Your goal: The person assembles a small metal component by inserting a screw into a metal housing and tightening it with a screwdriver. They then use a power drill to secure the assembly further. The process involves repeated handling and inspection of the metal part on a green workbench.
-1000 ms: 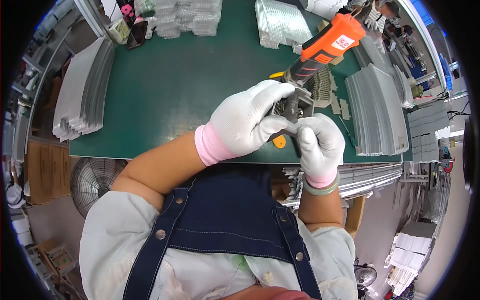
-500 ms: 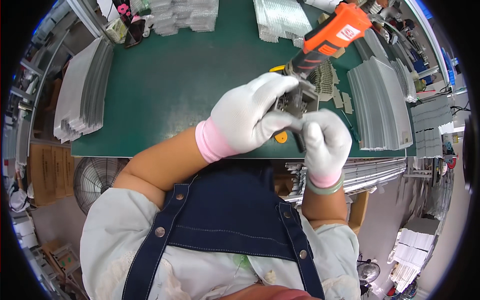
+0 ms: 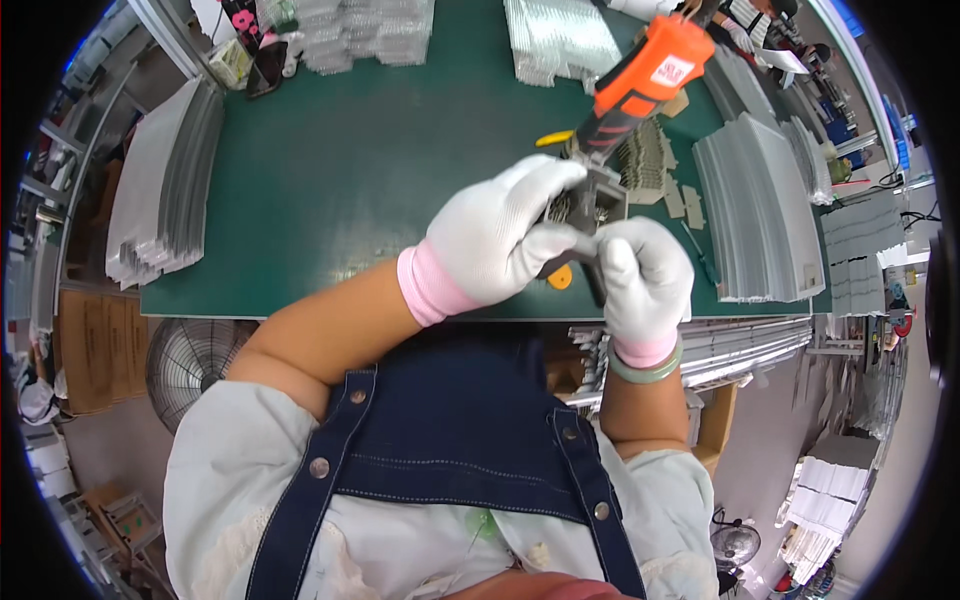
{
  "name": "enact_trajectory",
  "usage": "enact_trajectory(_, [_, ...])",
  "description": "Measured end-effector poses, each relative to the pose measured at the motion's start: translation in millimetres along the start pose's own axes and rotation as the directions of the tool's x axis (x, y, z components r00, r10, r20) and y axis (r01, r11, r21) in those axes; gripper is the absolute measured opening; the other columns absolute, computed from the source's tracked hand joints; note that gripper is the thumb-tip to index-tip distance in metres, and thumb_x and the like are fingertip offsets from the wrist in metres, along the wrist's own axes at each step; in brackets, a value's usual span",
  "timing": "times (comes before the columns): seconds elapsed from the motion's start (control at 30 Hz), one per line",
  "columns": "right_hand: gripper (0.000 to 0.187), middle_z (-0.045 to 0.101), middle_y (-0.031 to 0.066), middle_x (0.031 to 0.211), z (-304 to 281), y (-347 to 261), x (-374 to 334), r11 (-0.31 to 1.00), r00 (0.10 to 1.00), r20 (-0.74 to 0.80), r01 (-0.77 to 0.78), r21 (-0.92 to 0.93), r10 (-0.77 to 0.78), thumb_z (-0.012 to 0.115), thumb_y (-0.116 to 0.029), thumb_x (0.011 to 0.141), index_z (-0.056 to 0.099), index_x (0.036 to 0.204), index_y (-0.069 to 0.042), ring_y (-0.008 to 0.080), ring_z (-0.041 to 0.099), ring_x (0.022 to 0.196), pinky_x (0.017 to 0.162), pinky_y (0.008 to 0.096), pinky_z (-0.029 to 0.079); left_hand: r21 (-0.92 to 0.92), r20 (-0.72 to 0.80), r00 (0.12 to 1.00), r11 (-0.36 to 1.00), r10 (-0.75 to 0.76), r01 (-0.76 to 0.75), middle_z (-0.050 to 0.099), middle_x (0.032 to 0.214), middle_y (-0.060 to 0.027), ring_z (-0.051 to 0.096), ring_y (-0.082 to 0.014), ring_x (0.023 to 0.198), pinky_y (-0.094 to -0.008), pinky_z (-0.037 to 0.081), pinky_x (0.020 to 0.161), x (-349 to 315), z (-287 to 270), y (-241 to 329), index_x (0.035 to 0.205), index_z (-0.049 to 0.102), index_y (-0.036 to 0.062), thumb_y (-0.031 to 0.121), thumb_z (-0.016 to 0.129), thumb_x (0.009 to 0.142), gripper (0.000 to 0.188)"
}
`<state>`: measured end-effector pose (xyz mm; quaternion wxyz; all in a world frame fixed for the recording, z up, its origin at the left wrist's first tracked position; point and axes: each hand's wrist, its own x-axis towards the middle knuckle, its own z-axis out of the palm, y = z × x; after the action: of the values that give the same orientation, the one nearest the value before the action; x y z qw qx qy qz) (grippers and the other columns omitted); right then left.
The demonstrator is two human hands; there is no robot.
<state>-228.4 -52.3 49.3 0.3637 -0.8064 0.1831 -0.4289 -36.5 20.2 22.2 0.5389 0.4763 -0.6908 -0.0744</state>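
Note:
My left hand (image 3: 500, 235), in a white knit glove with a pink cuff, is closed with its thumb and index finger curled inward. My right hand (image 3: 645, 275), gloved alike, pinches close beside it. Between the fingertips of both hands sits a small grey piece (image 3: 588, 246), mostly hidden, its kind unclear. Just beyond them stands a grey parts tray (image 3: 612, 197) with small metal pieces in its compartments. Above the tray, an orange and black power screwdriver (image 3: 640, 85) hangs tilted, its tip end near the left fingertips. Neither hand grips the screwdriver.
Flat beige metal plates (image 3: 645, 165) lie right of the tray. A yellow round piece (image 3: 560, 277) lies near the table edge. Stacks of silvery panels stand at the left (image 3: 165, 185) and right (image 3: 760, 210) of the green table (image 3: 330, 180). A phone (image 3: 268, 68) lies back left.
The screwdriver has swung a little to the left and downward. Both hands stay together, the right one shifted slightly left. More of the parts tray shows now.

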Motion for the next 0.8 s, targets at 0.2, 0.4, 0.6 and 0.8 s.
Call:
enact_trajectory(0.2, [0.015, 0.065, 0.0126, 0.074, 7, -1, 1, 0.985, 0.997, -0.075, -0.04, -0.169, 0.028, 0.066, -0.01, 0.093, 0.068, 0.081, -0.001, 0.0272, 0.064, 0.067, 0.064, 0.0355, 0.051, 0.021, 0.063, 0.997, 0.999, -0.044, 0.043, 0.062, 0.125, -0.0241, 0.065, -0.0432, 0.108, -0.0398, 0.055, 0.092, 6, -5, 3, 0.136, 0.051, -0.0001, 0.029, 0.059, 0.1, 0.047])
enact_trajectory(0.4, [0.018, 0.065, 0.0106, 0.074, 5, -20, -7, 0.985, 0.997, 0.007, 0.08, -0.151, -0.079, 0.065, -0.013, 0.096, 0.068, 0.081, -0.003, 0.0257, 0.065, 0.067, 0.064, 0.0344, 0.051, -0.009, -0.014, 0.999, 0.999, 0.035, -0.035, 0.061, 0.126, -0.0244, 0.066, -0.0444, 0.108, -0.0406, 0.054, 0.092, -7, -8, 18, 0.137, 0.051, -0.0018, 0.046, 0.054, 0.104, 0.059])
enact_trajectory(0.6, [0.018, 0.064, 0.0111, 0.073, 5, -11, -6, 0.996, 1.0, -0.016, 0.023, -0.091, -0.025, 0.066, -0.013, 0.096, 0.068, 0.083, 0.0, 0.0259, 0.063, 0.065, 0.063, 0.0336, 0.051, 0.029, -0.015, 1.0, 0.999, 0.028, -0.027, 0.063, 0.121, -0.0241, 0.066, -0.0442, 0.105, -0.041, 0.055, 0.09, -6, -5, 11, 0.132, 0.055, -0.002, 0.047, 0.052, 0.105, 0.056])
enact_trajectory(0.8, [0.019, 0.064, 0.0108, 0.073, 10, -13, -2, 0.996, 0.999, -0.036, -0.002, -0.086, -0.001, 0.068, -0.015, 0.096, 0.068, 0.084, 0.0, 0.0249, 0.063, 0.066, 0.064, 0.0334, 0.051, 0.085, -0.04, 0.999, 0.996, 0.024, -0.021, 0.063, 0.122, -0.0248, 0.066, -0.0446, 0.106, -0.0415, 0.055, 0.091, 1, -6, 7, 0.132, 0.056, -0.0017, 0.049, 0.051, 0.105, 0.058])
